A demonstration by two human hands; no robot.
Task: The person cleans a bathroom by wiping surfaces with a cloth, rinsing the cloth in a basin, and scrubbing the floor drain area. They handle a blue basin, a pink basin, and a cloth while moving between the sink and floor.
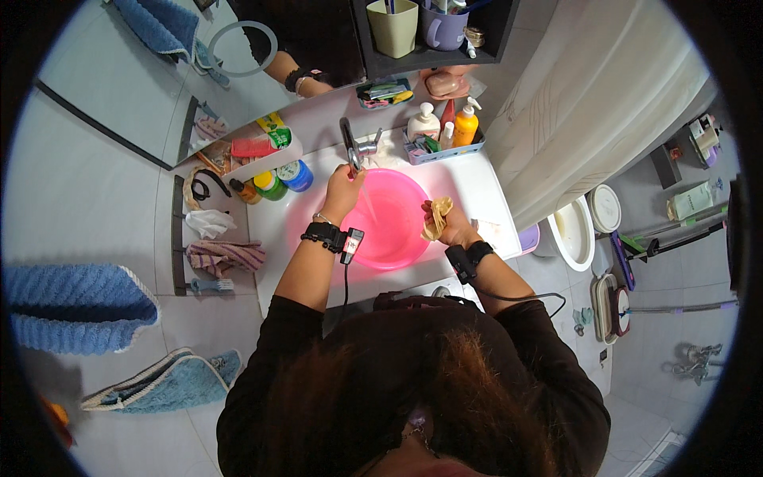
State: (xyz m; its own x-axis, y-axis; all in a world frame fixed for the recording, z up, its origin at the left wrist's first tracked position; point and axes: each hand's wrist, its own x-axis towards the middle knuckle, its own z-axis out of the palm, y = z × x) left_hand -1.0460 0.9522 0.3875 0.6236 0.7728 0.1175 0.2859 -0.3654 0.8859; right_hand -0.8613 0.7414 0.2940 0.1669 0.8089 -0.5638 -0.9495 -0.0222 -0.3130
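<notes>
At the chrome faucet [346, 134], the fingers of my left hand [343, 194] are closed around the lower end of the spout. A thin stream of water [369, 203] runs down into a round pink plastic basin [396, 238]. The basin sits in the white washbasin [268, 229], with some water in its bottom. Over the basin's right rim, my right hand [456, 225] holds a crumpled tan cloth [440, 216], palm turned up. Both wrists carry black straps with small cabled devices.
Left of the faucet stand jars [295, 176] and a white box [280, 158] with a red comb. A tray [444, 153] of pump bottles is at the back right. A mirror [197, 119] and dark shelf [432, 65] overhang the back. A pale curtain [572, 119] hangs at right.
</notes>
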